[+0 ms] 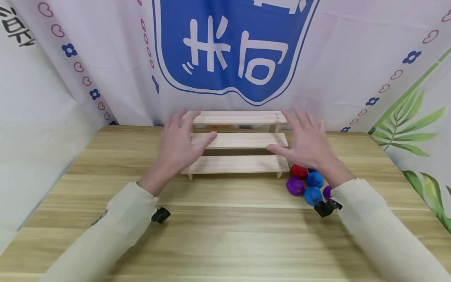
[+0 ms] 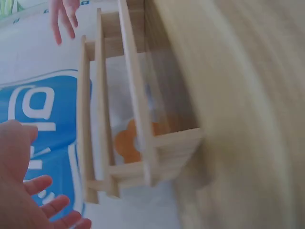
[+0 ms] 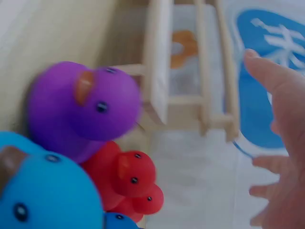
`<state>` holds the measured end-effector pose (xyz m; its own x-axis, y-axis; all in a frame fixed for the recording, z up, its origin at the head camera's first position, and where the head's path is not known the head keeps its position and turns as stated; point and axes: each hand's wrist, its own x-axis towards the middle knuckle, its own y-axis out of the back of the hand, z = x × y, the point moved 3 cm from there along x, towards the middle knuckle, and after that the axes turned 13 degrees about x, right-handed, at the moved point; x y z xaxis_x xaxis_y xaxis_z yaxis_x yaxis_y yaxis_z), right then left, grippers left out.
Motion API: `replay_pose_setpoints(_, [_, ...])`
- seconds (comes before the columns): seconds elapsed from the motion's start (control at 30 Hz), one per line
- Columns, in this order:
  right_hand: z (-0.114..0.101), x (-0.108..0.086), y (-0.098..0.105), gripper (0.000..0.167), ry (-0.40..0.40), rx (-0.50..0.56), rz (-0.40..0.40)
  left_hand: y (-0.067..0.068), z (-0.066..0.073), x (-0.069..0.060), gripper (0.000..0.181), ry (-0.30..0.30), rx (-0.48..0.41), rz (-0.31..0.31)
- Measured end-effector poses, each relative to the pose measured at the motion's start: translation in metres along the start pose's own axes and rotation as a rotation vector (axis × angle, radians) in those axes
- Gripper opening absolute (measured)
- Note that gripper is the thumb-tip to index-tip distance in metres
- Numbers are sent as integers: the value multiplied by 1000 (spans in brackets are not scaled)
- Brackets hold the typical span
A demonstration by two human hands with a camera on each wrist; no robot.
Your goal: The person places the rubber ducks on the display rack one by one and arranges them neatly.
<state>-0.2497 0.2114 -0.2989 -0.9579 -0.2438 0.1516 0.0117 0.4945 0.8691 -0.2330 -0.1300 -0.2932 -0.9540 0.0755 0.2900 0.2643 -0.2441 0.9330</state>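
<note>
1. Both the left hand (image 1: 179, 143) and the right hand (image 1: 306, 143) are spread and empty, fingers released; the wrist views show a gap between each and the planks.
2. The three-tier wooden rack (image 1: 243, 141) stands between them on the surface (image 1: 225, 235), toward its far side, lowest plank nearest the person.
3. The toy ducks could be the first casualty: a purple duck (image 3: 81, 109), a red duck (image 1: 299, 171) and a blue duck (image 1: 313, 196) cluster just beside the rack's right end, partly under the right forearm. Lowering that arm or sweeping it sideways could scatter them.
4. The black wrist device (image 1: 325, 207) at the right cuff sticks out on the ducks' side and could snag or knock one, since it projects below the sleeve (image 1: 380, 219).
5. Uneven contact could skew or tip the rack: if one hand presses an end before the other, the light-looking frame may swivel or lift a leg.
6. Behind, the printed cloth (image 1: 338, 58) hangs close to the top plank; pushing backward could catch the fabric, so it limits room on that side.
7. Sliding the rack rightward is obstructed by the ducks; on its left, bare surface shows.
</note>
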Motion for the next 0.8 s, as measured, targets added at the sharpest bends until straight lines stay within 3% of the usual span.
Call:
replay_pose_setpoints(0.07, [9,-2,5,104,23,116,13,0,-11,-8,72,55,-134,56])
replay_pose_setpoints(0.13, [19,-5,11,100,28,238,12,-4,-21,-15,64,104,-231,74])
replay_pose_setpoints(0.23, [36,-12,19,97,-24,405,16,-13,-34,-19,54,160,-355,60])
replay_pose_setpoints(0.37, [60,-20,24,93,-137,528,51,-25,-45,-18,48,206,-470,24])
replay_pose_setpoints(0.6, [98,-29,24,86,-233,636,106,-39,-52,-14,51,286,-544,-91])
replay_pose_setpoints(0.8, [123,-37,20,85,-287,640,96,-43,-51,-10,54,319,-553,-131])
